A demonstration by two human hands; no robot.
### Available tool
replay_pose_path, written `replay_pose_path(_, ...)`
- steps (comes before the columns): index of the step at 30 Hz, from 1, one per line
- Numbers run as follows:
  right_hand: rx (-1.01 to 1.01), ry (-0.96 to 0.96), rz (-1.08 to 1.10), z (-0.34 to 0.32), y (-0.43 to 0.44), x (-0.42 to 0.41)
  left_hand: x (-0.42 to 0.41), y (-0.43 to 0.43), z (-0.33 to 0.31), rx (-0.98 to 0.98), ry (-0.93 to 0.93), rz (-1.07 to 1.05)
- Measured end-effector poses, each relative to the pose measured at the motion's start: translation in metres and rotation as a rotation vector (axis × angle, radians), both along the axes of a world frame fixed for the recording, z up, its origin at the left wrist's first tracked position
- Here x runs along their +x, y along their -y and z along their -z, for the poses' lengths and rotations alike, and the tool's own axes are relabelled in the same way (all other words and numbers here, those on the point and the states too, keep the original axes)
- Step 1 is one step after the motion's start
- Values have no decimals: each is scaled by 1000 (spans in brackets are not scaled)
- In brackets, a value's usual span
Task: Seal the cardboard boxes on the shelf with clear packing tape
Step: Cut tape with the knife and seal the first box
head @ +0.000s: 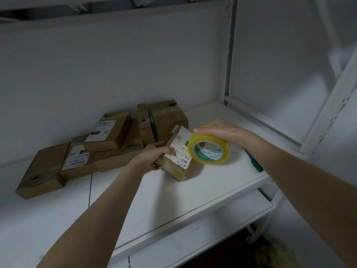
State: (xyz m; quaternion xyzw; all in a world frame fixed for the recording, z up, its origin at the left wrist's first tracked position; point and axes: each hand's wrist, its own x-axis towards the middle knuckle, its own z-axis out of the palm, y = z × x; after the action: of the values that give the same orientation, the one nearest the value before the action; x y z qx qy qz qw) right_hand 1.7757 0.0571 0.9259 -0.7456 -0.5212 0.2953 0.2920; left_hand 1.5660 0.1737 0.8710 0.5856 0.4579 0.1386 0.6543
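Note:
A small cardboard box (176,161) with a white shipping label stands tilted on the white shelf (193,190). My left hand (152,156) grips its left side, thumb on the label. My right hand (218,130) holds a roll of clear yellowish packing tape (209,149) with a green-and-white core, pressed against the box's upper right edge. The fingers curl over the top of the roll.
Several other cardboard boxes lie behind and to the left: a flat one (43,171), two labelled ones (77,158) (108,130) and a taller one (164,118). A green-handled tool (255,161) lies under my right forearm. A shelf upright (229,55) rises at right.

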Motion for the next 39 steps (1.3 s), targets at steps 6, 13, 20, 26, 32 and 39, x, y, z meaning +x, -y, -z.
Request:
replay_pose_path(6,-15,-52,8,11,9,11,13,-4,2,25,5,24)
replay_pose_path(13,-232,225,-34,20,10,5,4,-4,3,-31,38,2)
replay_pose_path(20,-296,271,-18,37,9,-11,-5,-6,11,-119,75,-25)
replay_pose_path(26,-278,270,25,43,3,-10,-15,-5,19,-243,191,-3)
replay_pose_path(32,-261,344,10,41,0,-22,-33,-2,14,-128,-21,174)
replay_pose_path(39,-265,444,-39,36,-4,-39,-19,-5,4,-172,-149,184)
